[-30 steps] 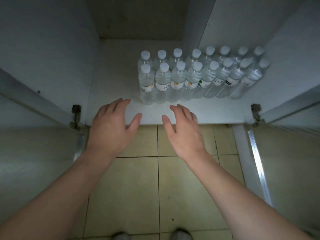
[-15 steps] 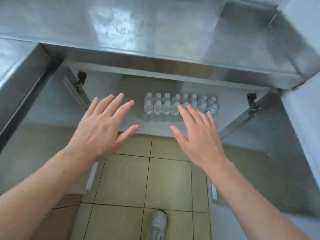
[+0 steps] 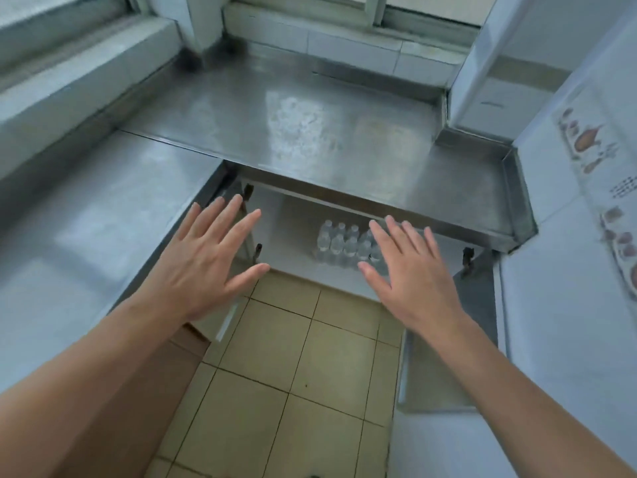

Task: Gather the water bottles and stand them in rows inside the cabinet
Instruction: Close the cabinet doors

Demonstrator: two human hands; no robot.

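Observation:
Several clear water bottles (image 3: 339,244) with white caps stand upright in two rows on the white floor of the open cabinet (image 3: 289,236) under the steel counter. My left hand (image 3: 203,267) hovers palm down with fingers spread, in front of the cabinet's left side and holding nothing. My right hand (image 3: 410,274) is also spread and empty; it hides the right end of the bottle rows. Both hands are well above the floor and apart from the bottles.
A steel counter (image 3: 310,115) spans the cabinet top and wraps round to the left. Both cabinet doors stand open, the right door (image 3: 434,367) jutting over the beige tiled floor (image 3: 293,357). A brown cardboard box (image 3: 165,367) lies low on the left. A tiled wall rises at right.
The view has risen and pulled back from inside the cabinet to above the counter. Both hands have lifted away from the cabinet's front edge, staying spread and empty. The bottles have not moved.

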